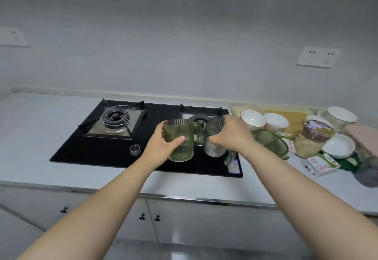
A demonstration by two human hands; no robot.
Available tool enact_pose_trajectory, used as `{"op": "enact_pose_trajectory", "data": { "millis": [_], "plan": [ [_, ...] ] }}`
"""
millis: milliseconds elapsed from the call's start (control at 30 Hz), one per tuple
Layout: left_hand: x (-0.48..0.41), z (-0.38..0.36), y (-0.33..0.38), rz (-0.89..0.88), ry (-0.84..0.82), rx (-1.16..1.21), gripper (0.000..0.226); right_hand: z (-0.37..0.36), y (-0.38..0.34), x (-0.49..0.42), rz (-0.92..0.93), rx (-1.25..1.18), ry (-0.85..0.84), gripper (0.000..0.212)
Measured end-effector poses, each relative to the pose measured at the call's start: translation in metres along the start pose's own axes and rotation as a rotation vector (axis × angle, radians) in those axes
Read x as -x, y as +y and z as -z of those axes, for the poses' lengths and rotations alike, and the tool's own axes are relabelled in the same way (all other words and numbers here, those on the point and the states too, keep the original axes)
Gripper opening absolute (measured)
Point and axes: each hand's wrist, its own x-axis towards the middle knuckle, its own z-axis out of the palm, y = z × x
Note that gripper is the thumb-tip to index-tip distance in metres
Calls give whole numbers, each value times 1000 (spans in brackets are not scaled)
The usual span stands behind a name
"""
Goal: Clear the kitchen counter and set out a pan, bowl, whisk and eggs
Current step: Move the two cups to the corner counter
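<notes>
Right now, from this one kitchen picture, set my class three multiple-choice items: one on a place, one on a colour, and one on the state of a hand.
1. Where does the left hand hold its ribbed glass?
A. in a sink
B. over the black hob
C. down on the floor

2. What colour is that ribbed glass?
A. green
B. red
C. blue

3. What is the right hand doing?
A. lying flat on the counter
B. gripping a grey glass
C. holding a whisk

Answers:
1 B, since the black hob lies directly beneath the glass.
2 A, since its ribbed wall shows green.
3 B, since the fingers and thumb curl round the grey glass.
</notes>
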Motion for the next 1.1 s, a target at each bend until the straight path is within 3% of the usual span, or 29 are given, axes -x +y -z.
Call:
{"op": "enact_pose_trajectory", "data": {
  "millis": [167, 300, 433, 533, 800, 1100],
  "plan": [
    [31, 102, -29, 29, 102, 16, 54, -41, -99, 22, 129, -17, -38, 85],
    [57, 170, -47, 62, 220, -2, 70, -70, -166, 39, 227, -26, -98, 91],
    [71, 220, -64, 110, 341, -21, 81, -91, -222, 46, 317, -20, -123, 86],
    [74, 250, -75, 134, 410, -35, 75, -106, -260, 42, 385, -25, -166, 83],
    [29, 317, -108, 175, 468, -131, 80, -156, -339, -14, 474, -12, -220, 92],
    [-71, 387, -120, 172, 502, -178, 84, -195, -413, -102, 488, -56, -278, 86]
  ]
}}
